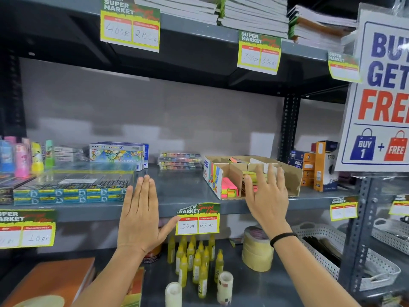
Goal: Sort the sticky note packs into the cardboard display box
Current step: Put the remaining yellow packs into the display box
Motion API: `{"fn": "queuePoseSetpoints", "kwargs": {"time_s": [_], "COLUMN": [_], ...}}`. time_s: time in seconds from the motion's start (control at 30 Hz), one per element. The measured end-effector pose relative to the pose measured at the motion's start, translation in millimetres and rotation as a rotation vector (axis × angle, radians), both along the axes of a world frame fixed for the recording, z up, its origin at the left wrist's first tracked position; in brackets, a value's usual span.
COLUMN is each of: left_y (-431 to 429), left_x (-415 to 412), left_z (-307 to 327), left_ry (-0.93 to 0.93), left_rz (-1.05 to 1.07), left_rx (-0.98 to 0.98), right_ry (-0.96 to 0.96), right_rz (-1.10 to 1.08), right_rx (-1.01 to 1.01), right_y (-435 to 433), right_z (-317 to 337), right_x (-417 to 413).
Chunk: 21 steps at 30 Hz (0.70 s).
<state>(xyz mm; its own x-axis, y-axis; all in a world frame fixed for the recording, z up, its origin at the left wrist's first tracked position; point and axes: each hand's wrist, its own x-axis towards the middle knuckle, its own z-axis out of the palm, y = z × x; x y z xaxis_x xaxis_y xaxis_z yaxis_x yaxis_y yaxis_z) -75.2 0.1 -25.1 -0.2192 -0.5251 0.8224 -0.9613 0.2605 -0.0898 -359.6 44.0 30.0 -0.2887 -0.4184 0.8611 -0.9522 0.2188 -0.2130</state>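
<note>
A cardboard display box (293, 177) with inner dividers stands on the middle shelf at the right. Pink and yellow sticky note packs (230, 187) lie in its front left compartment, and more packs fill the compartment behind my right hand. My right hand (266, 196) is raised in front of the box with fingers spread and nothing in it. My left hand (141, 212) is held flat and empty before the shelf edge, left of the box, fingers together and thumb out.
The grey metal shelf (183, 189) carries pencil boxes (70, 191) at left, crayon packs (118, 154) and paint sets (180, 161) behind. Orange boxes (321, 166) stand right of the display box. Glue bottles (194, 260) and tape rolls (257, 250) sit on the lower shelf.
</note>
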Motion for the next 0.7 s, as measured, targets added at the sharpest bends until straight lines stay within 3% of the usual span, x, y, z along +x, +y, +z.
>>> {"fn": "queuePoseSetpoints", "kwargs": {"time_s": [0.2, 0.7], "left_y": [-1, -4], "left_x": [0, 0], "left_z": [0, -1], "left_ry": [-0.002, -0.01], "left_rz": [0.007, 0.003], "left_rx": [-0.003, 0.0], "right_ry": [0.026, 0.042], "right_rz": [0.145, 0.112], "right_rx": [0.001, 0.056], "right_y": [5, -8], "right_z": [-33, -45], "right_x": [3, -2]}}
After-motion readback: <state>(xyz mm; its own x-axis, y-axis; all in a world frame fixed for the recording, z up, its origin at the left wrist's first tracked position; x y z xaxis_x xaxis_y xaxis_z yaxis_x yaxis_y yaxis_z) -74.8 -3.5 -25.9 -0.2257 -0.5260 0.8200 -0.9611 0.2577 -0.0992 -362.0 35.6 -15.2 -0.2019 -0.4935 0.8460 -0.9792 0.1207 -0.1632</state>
